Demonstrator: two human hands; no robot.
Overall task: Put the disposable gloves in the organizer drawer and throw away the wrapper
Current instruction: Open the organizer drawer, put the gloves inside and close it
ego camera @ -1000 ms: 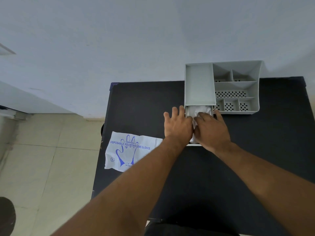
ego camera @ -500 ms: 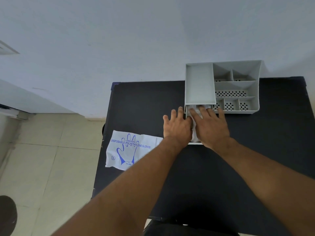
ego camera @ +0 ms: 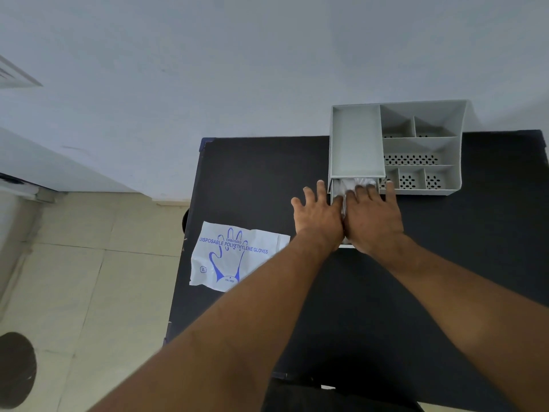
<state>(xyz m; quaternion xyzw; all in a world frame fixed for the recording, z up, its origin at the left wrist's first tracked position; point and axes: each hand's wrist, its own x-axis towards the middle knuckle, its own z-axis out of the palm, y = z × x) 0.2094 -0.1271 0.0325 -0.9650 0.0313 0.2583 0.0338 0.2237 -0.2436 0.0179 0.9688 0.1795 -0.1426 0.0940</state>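
Head view shows the crumpled white disposable gloves (ego camera: 355,185) lying in the pulled-out drawer (ego camera: 332,192) at the front left of the grey organizer (ego camera: 358,141). Both hands lie flat over them with fingers straight, grasping nothing: the right hand (ego camera: 372,220) presses down on the gloves, and the left hand (ego camera: 319,217), fingers spread, rests at the drawer's left edge. The printed wrapper (ego camera: 234,257) lies flat at the left edge of the black table (ego camera: 445,263), well apart from the drawer.
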